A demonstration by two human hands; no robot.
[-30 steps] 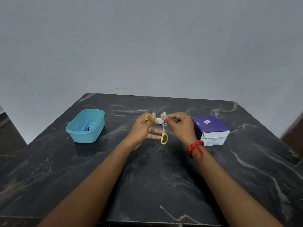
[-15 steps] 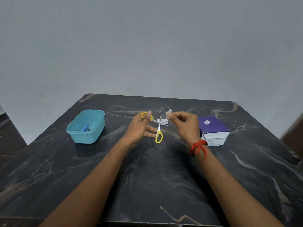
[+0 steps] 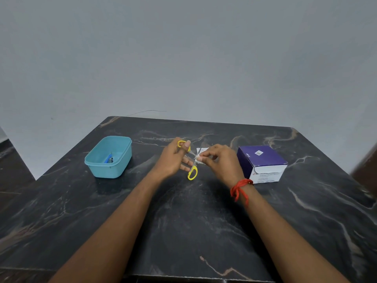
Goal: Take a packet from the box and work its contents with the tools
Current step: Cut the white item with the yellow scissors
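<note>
My left hand [image 3: 173,158] holds yellow-handled scissors [image 3: 192,172], thumb through the upper loop, lower loop hanging free, blades spread. My right hand [image 3: 220,162] pinches a small white packet [image 3: 201,153] between thumb and forefinger, right at the scissor blades. Both hands hover above the middle of the dark marble table [image 3: 183,221]. The purple and white box [image 3: 263,163] sits just right of my right hand, its lid shut. A red thread is tied around my right wrist.
A teal plastic tub [image 3: 109,158] stands to the left of my left hand with a blue-handled tool inside. A grey wall rises behind the table. The table's left and right edges drop off near the frame's sides.
My hands drew apart half a second ago, then came together again. The scissor blades have spread and the packet now sits at them.
</note>
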